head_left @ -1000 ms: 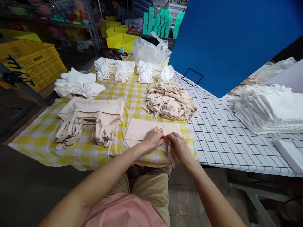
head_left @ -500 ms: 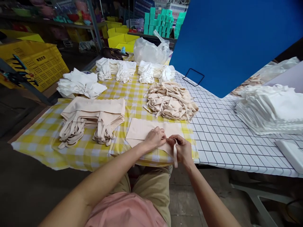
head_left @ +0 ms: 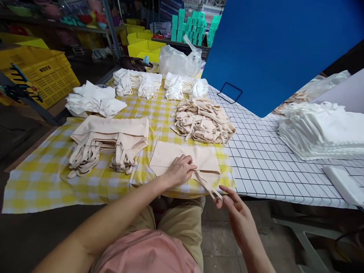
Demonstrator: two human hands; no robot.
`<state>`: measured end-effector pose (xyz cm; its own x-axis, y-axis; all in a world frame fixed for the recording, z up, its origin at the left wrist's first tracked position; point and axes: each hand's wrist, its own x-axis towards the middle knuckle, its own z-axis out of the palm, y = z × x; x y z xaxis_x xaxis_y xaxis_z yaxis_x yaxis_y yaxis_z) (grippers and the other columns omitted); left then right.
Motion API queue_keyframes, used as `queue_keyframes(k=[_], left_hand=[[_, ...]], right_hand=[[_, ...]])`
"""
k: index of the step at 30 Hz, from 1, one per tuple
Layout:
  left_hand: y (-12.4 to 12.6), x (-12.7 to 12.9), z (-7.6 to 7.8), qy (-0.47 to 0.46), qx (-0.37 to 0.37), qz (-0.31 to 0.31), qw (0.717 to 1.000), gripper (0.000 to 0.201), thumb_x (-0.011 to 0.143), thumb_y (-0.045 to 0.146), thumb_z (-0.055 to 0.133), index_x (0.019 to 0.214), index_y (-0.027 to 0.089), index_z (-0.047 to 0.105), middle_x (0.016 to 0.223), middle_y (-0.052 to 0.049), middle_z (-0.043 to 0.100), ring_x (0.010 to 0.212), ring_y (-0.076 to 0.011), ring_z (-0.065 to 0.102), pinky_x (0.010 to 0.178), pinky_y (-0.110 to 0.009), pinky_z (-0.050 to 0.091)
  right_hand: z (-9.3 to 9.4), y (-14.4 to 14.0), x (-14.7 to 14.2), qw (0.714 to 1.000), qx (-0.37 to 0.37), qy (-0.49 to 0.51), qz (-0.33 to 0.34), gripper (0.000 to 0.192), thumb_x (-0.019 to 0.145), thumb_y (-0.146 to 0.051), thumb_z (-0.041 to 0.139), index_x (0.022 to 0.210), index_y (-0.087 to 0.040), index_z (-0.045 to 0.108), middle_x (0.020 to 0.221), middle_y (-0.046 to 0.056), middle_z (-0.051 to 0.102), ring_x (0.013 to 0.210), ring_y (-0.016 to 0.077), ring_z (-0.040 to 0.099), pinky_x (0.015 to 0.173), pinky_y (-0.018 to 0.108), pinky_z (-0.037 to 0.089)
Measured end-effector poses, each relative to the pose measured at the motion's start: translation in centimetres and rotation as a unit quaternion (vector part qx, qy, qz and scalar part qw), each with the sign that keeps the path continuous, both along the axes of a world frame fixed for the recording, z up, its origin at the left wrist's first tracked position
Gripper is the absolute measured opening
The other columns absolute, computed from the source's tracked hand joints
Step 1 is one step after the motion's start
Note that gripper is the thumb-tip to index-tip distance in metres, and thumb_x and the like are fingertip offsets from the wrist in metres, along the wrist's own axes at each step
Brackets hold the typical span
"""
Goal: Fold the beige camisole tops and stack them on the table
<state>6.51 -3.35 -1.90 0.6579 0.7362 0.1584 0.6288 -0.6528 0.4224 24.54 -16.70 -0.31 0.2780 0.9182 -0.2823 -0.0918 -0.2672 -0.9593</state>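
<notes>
A beige strapped top (head_left: 163,155) lies flat at the table's front edge, its wide band toward the back. My left hand (head_left: 180,170) rests on it, fingertips pinched together at the base of a thin strap. Off the table's front edge, my right hand (head_left: 234,206) holds the far end of the beige strap (head_left: 209,189), with the index finger stretched out. The strap runs taut between the two hands. Behind the top sits a loose heap of beige strapped tops (head_left: 203,121). To the left is a neat stack of beige tops (head_left: 109,127), straps hanging forward.
White folded garments (head_left: 150,83) stand in stacks at the back, near a plastic bag (head_left: 180,60). A crumpled white pile (head_left: 95,98) lies at the left. On the right are a blue board (head_left: 273,49), a white garment stack (head_left: 321,131) and a white block (head_left: 342,185).
My right hand has moved right and toward me, drawing the strap out straight. My left hand has stayed on the top, still pinching.
</notes>
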Motion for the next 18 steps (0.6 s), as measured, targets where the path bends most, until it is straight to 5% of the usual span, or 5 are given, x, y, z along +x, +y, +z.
queue_keyframes(k=[6, 9, 12, 14, 18], left_hand=[[0.0, -1.6, 0.6, -0.047, -0.045, -0.043, 0.997, 0.032, 0.083, 0.017, 0.047, 0.112, 0.021, 0.06, 0.108, -0.006, 0.056, 0.104, -0.0176, 0.05, 0.09, -0.03, 0.042], [0.2, -4.0, 1.0, -0.085, -0.081, -0.027, 0.993, 0.039, 0.085, 0.013, 0.042, 0.122, 0.018, 0.053, 0.117, -0.007, 0.055, 0.107, -0.015, 0.052, 0.094, -0.026, 0.041], [-0.4, -7.2, 0.7, -0.075, -0.06, 0.032, 0.995, 0.042, 0.085, 0.01, 0.038, 0.125, 0.016, 0.049, 0.125, -0.008, 0.054, 0.117, -0.0164, 0.047, 0.101, -0.031, 0.037], [-1.1, -9.0, 0.2, -0.048, -0.049, 0.049, 0.996, 0.042, 0.086, 0.012, 0.036, 0.127, 0.016, 0.048, 0.128, -0.008, 0.053, 0.121, -0.017, 0.044, 0.106, -0.035, 0.032], [-2.5, -10.9, -0.7, 0.004, -0.041, 0.038, 0.998, 0.04, 0.089, 0.019, 0.037, 0.128, 0.021, 0.047, 0.136, -0.005, 0.045, 0.13, -0.0179, 0.034, 0.109, -0.039, 0.026]], right_hand=[[-3.8, -3.2, -1.0, 0.994, 0.008, -0.066, -0.083, 0.043, 0.069, -0.039, 0.068, 0.107, -0.022, 0.057, 0.1, 0.008, 0.066, 0.096, 0.0226, 0.059, 0.085, 0.034, 0.044], [-5.4, -3.8, -2.0, 0.988, -0.013, -0.086, -0.125, 0.039, 0.067, -0.041, 0.068, 0.1, -0.021, 0.06, 0.098, 0.008, 0.067, 0.094, 0.023, 0.06, 0.081, 0.034, 0.047], [-6.9, -3.6, -4.3, 0.995, -0.072, -0.066, 0.0, 0.031, 0.065, -0.042, 0.067, 0.084, -0.018, 0.066, 0.085, 0.009, 0.069, 0.085, 0.0251, 0.063, 0.076, 0.036, 0.049], [-7.9, -2.7, -7.0, 0.992, -0.073, -0.048, 0.093, 0.032, 0.067, -0.042, 0.065, 0.087, -0.017, 0.067, 0.094, 0.011, 0.069, 0.092, 0.0266, 0.062, 0.081, 0.038, 0.047], [-8.9, 0.0, -13.1, 0.987, -0.015, -0.061, 0.147, 0.044, 0.07, -0.048, 0.06, 0.104, -0.021, 0.06, 0.116, 0.011, 0.061, 0.108, 0.0272, 0.054, 0.087, 0.04, 0.044]])
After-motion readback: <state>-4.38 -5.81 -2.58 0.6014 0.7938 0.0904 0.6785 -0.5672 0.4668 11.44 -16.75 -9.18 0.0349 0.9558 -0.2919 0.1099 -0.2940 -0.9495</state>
